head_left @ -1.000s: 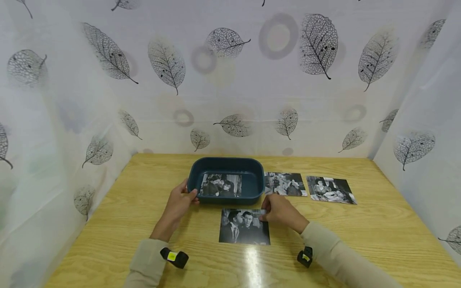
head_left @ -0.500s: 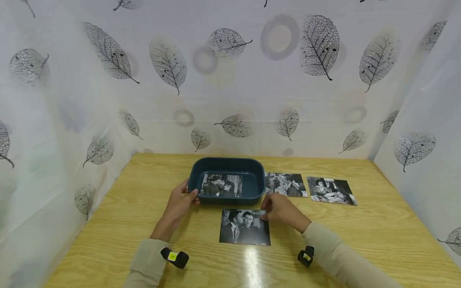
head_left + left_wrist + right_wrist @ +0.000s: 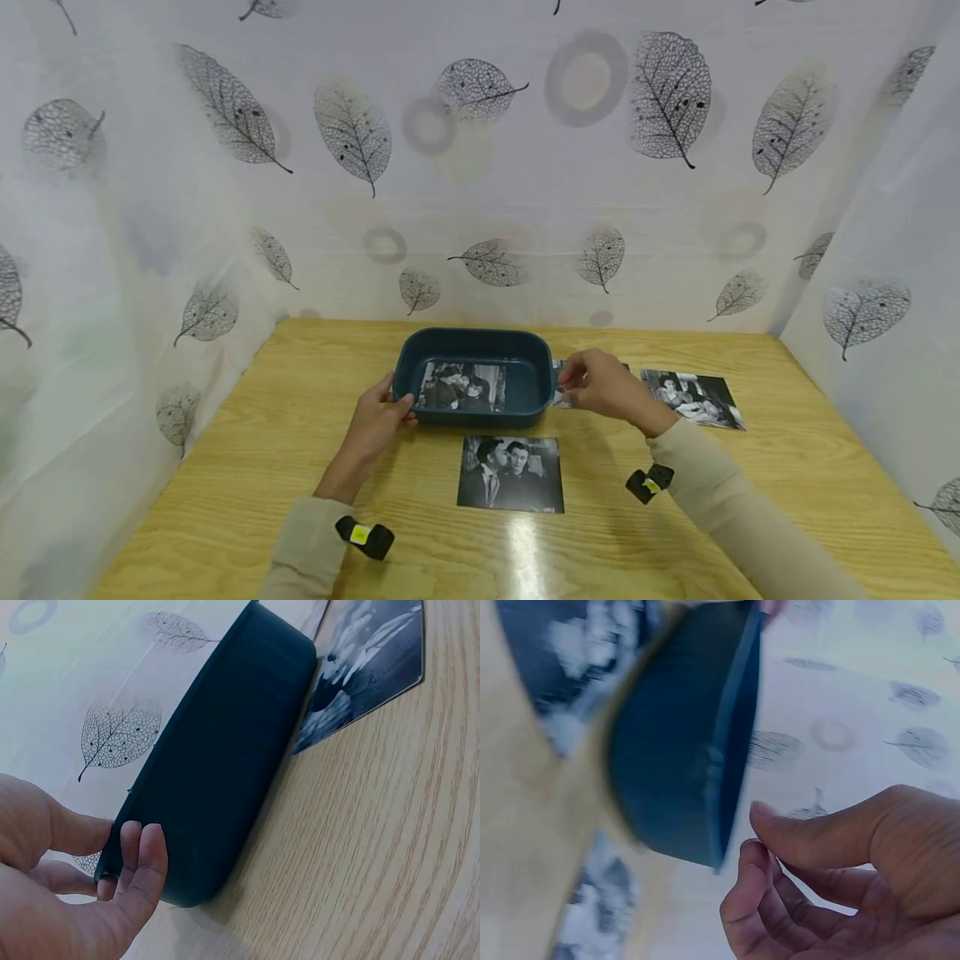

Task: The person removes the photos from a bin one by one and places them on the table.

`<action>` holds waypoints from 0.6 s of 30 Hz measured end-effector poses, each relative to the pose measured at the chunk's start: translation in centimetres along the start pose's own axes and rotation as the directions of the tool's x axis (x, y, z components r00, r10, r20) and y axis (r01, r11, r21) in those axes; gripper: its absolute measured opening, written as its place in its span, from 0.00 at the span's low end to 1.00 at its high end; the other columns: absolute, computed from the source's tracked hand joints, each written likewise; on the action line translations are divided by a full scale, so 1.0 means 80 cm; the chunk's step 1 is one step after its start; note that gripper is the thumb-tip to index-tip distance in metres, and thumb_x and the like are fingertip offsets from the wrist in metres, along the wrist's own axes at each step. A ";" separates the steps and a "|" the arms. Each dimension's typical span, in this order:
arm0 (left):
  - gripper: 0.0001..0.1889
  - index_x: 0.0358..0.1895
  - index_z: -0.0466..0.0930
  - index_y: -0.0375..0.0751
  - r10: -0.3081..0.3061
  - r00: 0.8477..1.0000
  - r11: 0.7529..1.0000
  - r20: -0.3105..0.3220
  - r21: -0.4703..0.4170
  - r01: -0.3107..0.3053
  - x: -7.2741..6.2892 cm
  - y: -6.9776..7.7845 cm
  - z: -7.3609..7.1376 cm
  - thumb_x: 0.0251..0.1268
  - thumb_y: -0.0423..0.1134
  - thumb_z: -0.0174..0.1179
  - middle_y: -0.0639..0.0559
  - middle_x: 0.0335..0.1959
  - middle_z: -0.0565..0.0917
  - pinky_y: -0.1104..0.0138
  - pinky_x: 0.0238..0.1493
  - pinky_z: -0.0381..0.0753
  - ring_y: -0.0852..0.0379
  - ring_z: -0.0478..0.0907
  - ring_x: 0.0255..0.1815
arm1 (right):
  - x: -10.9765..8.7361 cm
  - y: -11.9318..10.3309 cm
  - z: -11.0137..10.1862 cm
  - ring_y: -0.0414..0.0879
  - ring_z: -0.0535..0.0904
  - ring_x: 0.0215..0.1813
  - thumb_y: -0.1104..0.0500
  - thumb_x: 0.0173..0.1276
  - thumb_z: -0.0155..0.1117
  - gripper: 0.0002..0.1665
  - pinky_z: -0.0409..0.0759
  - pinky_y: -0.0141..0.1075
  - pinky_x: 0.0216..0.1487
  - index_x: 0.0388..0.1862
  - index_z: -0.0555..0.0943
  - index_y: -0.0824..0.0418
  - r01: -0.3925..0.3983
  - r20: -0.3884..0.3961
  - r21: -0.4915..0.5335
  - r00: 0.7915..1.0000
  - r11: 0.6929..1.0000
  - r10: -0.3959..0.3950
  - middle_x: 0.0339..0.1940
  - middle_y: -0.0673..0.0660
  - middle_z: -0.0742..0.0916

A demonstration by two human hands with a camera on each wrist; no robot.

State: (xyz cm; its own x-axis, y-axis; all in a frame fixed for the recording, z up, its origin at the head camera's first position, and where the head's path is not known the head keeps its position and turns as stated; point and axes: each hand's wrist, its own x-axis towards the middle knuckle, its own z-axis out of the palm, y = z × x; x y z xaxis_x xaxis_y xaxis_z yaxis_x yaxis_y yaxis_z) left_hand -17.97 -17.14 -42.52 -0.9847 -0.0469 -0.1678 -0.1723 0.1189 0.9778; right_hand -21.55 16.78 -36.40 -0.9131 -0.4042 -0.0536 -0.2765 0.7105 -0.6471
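Observation:
My left hand (image 3: 373, 421) grips the left front corner of a dark teal rectangular bin (image 3: 529, 385), thumb over the rim and fingers below it in the left wrist view. Inside the bin lies a black-and-white photo (image 3: 465, 387). Just right of the bin my right hand (image 3: 606, 385) is raised with loosely curled fingers, thumb and index tips close together, holding nothing. It covers much of a second photo (image 3: 559, 398) on the table. In front of the bin another photo (image 3: 510, 475) lies flat, untouched by either hand.
One more black-and-white photo (image 3: 701, 400) lies on the wooden table (image 3: 300, 375), right of my right hand. A leaf-patterned curtain (image 3: 495, 183) hangs behind the table and along both sides.
My right hand has let go of the front photo's upper right corner and moved up and away toward the bin's right side. The photo, bin and left hand stay in place.

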 end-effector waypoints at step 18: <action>0.35 0.82 0.43 0.35 -0.009 1.000 1.000 -0.006 -0.008 0.009 0.003 -0.004 0.002 0.79 0.28 0.49 0.45 0.48 0.60 0.61 0.50 0.88 0.55 0.77 0.42 | 0.076 -0.042 0.027 0.53 0.83 0.48 0.55 0.68 0.73 0.23 0.86 0.46 0.49 0.54 0.82 0.69 0.069 0.007 -0.107 0.998 0.992 -0.068 0.47 0.61 0.86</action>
State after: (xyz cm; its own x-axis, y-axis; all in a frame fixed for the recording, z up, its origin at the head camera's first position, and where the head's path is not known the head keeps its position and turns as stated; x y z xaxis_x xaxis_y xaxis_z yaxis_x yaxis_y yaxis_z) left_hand -18.20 -17.02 -42.87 -0.9829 -0.0542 -0.1760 -0.1810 0.1105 0.9773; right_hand -25.54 10.66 -36.18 -0.8898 -0.4561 -0.0148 -0.3691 0.7385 -0.5642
